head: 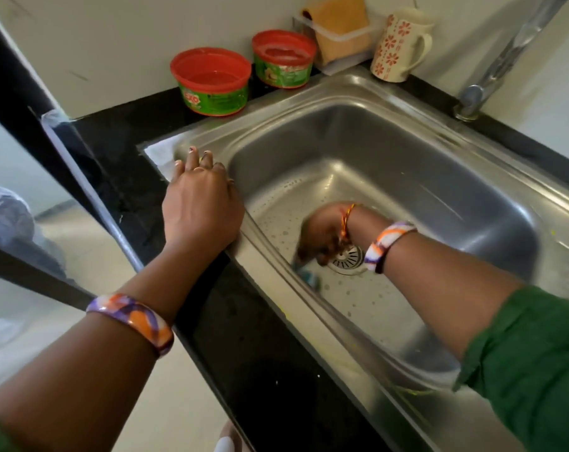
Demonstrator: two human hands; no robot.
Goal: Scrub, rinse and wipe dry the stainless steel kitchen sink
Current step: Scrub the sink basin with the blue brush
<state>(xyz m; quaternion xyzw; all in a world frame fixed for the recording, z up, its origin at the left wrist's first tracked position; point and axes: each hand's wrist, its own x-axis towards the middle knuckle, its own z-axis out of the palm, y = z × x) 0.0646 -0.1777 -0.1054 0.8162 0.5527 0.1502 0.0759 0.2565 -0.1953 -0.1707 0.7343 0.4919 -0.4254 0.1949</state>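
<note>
The stainless steel sink [390, 177] sits sunk in the black table [120, 177]. The left hand [201, 203] rests flat on the sink's left rim, grip released. Down in the basin, the right hand [322, 239], blurred, clenches its grip on a blue-green scrubber [309, 277] just beside the drain [348, 259]. 2 red-rimmed tubs [213, 81] stand behind.

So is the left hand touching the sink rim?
Touching. The head view shows the left hand resting flat on the sink rim, fingers on the steel.
</note>
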